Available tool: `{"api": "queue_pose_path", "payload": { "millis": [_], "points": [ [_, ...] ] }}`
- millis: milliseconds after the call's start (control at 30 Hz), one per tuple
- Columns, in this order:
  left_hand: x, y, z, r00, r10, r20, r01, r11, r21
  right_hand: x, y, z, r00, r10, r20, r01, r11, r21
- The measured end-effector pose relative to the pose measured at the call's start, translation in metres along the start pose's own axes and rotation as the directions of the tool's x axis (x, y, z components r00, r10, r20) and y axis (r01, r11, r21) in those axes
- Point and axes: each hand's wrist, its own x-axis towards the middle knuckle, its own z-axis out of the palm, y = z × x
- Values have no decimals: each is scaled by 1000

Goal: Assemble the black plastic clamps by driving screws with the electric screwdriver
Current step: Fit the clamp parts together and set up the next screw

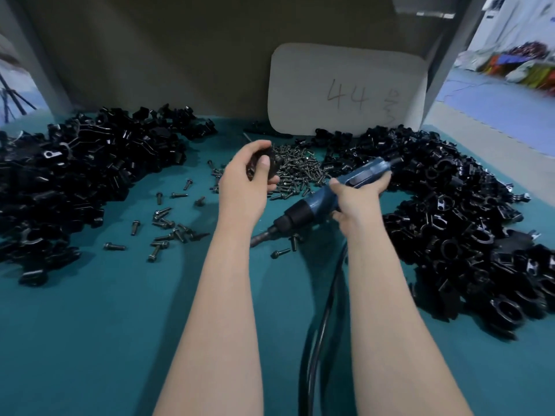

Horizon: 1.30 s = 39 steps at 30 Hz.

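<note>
Head view: left hand grips glossy black clamp; right hand wraps blue screwdriver, bit tilted toward bare teal mat.

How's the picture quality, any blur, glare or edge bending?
Head view: wide-angle bending at the edges; motion blur smears the far-right background; the black cable is soft; glints speckle the right clamp pile; soft arm shadows cross the teal table cover; the left hand, right hand and electric screwdriver look fairly sharp.
</note>
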Motion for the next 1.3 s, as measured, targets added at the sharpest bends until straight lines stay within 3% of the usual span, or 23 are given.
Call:
{"api": "queue_pose_path", "payload": {
  "millis": [167, 300, 467, 633, 700, 800, 967, 1067, 1167, 1300],
  "points": [
    [-10, 12, 20, 990, 7, 140, -3, 1000, -24, 4, 4, -1, 996, -63, -61, 35, 926, -376],
    [-18, 21, 46, 978, -96, 183, 105, 994, -39, -1, -4, -8, 997, -54, -62, 6, 802, -597],
    [-25, 37, 86, 973, -73, 220, 62, 997, 55, -10, -21, -39, 999, -34, 6, 32, 822, -569],
    [-48, 55, 138, 962, -106, 251, 109, 994, 2, -40, -40, -101, 978, -182, -102, 158, 965, -209],
    [-62, 59, 160, 939, -156, 308, 173, 985, -27, -47, -44, -127, 924, -336, -181, 262, 903, -339],
    [-84, 60, 187, 898, -198, 392, 198, 979, 43, -51, -44, -159, 835, -491, -246, 267, 755, -599],
    [-105, 52, 206, 899, -107, 425, -25, 956, 292, -49, -39, -185, 851, -396, -344, -15, 638, -770],
    [-105, 51, 211, 877, -135, 462, -59, 923, 381, -46, -38, -186, 852, -350, -389, -89, 635, -767],
    [-103, 48, 209, 851, -150, 503, -53, 929, 366, -48, -36, -180, 793, -449, -412, 3, 679, -734],
    [-86, 49, 185, 899, -135, 417, 38, 972, 233, -51, -36, -154, 740, -579, -343, 196, 672, -714]
  ]
}}
